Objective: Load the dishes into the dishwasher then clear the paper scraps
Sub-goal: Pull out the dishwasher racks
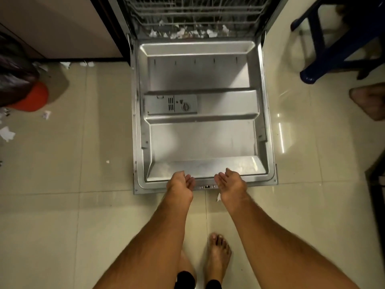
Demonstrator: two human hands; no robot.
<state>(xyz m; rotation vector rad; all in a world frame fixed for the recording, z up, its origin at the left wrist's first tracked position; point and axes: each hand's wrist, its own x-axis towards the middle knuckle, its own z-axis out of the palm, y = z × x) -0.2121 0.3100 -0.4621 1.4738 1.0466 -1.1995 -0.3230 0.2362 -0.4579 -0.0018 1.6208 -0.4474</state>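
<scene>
The dishwasher door (200,138) lies fully open and flat in front of me, steel inner face up. My left hand (180,183) and my right hand (230,182) hover at its near edge, palms turned inward, fingers relaxed, holding nothing. Whether they touch the edge I cannot tell. Inside, the wire rack (191,11) shows no dishes. Torn paper scraps (187,33) lie along the tub's front lip. More paper scraps (7,133) are strewn on the tiled floor at the left, and one scrap (218,197) lies by my right wrist.
A dark bag (14,74) on a red bin (33,99) stands at the left. A cabinet (62,26) flanks the dishwasher. Blue stool legs (325,57) stand at the upper right, with another person's foot (368,103) nearby. My bare feet (217,259) are on the tiles.
</scene>
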